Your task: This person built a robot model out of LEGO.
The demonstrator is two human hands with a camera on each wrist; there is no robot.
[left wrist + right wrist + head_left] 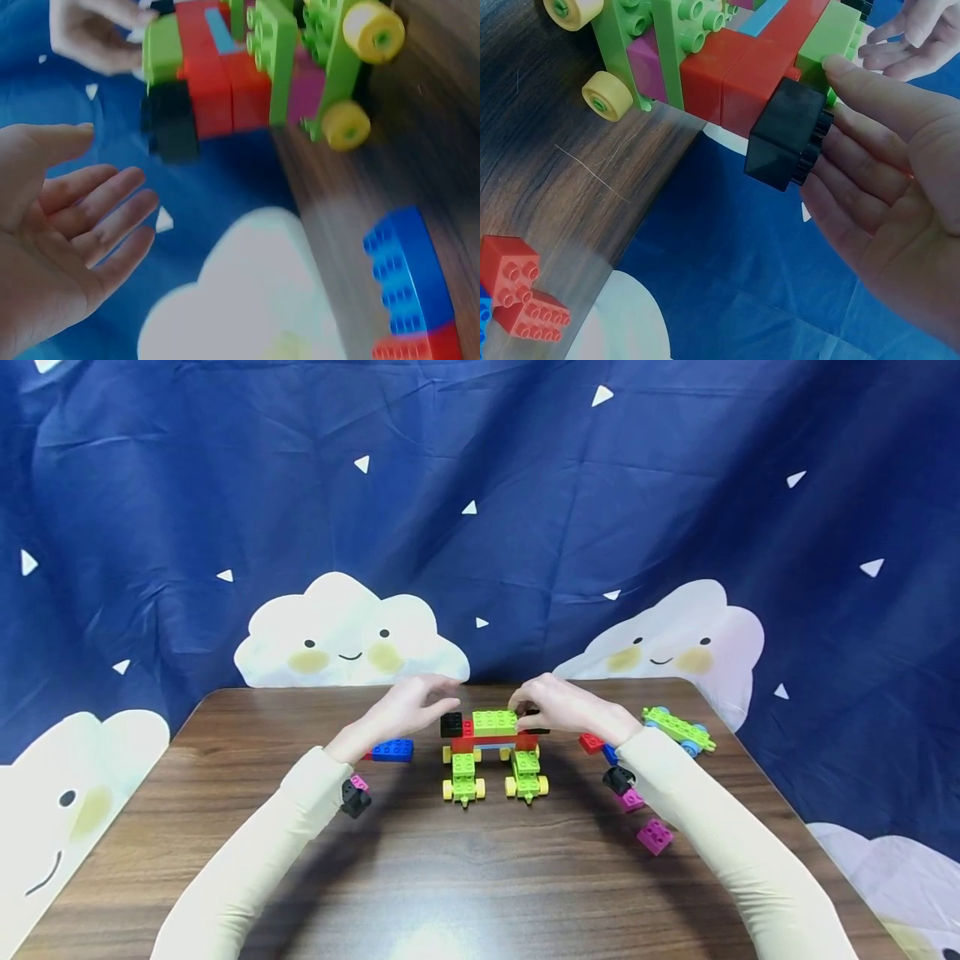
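Note:
A built toy of stacking blocks stands at the middle of the table, on green wheeled bases (464,766) with yellow wheels. Across its top run red blocks (214,90) and a lime green block (494,721), with a black block (451,725) at the left end and another black block (786,135) at the right. Beside the left end hovers my left hand (420,703), its fingers apart and holding nothing. My right hand (558,702) is at the other end, thumb on the green block and fingertips along the right black block's studs.
Left of the toy lie a blue block (393,750) joined to red, a pink block (359,783). On the right are red blocks (590,742), pink blocks (655,837) and a green wheeled base (677,727) with blue wheels. A blue cloth (480,527) hangs behind the table.

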